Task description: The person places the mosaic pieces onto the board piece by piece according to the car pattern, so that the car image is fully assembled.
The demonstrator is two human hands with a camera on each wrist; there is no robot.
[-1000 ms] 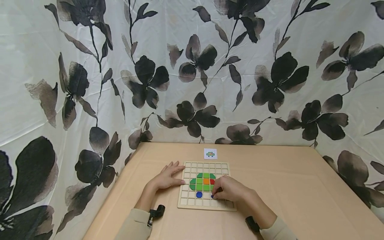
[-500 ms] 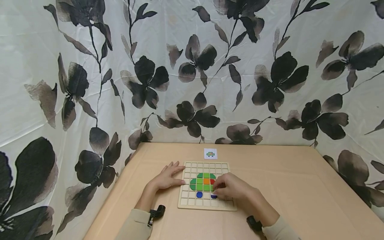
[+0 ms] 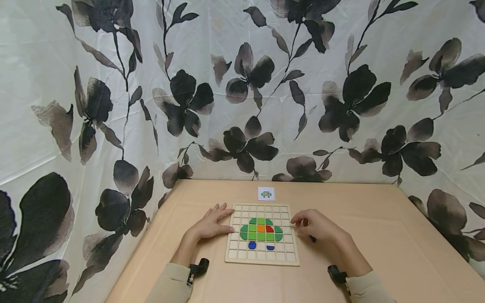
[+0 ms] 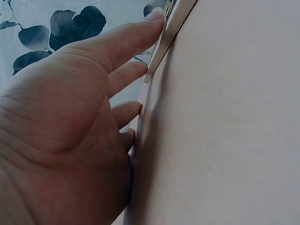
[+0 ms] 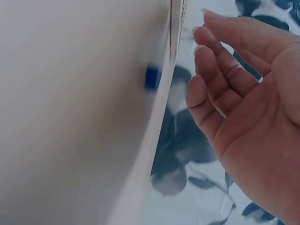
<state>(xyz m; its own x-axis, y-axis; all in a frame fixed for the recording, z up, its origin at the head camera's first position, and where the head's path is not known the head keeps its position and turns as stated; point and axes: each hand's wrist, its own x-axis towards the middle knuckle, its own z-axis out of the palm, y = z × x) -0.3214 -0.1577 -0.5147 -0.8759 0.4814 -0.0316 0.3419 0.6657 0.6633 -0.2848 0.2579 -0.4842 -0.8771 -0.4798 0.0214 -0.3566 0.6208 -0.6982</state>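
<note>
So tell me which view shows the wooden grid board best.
The head view: the whole wooden grid board lies flat on the table, its coloured tiles plain. The left wrist view shows only an edge strip at the fingertips; the right wrist view shows a blurred edge.

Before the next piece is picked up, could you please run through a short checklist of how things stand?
1. Left hand steadies the grid board, fingers straight at its left edge: ok.
2. Right hand off the board, holding nothing: ok.
3. Loose blue piece on the table beside the right hand: ok.
4. Blue circle and blue half-circle seated in cells: ok.
5. Pattern card visible behind the board: ok.
6. Built figure matches card: cannot tell, card too small.
</note>
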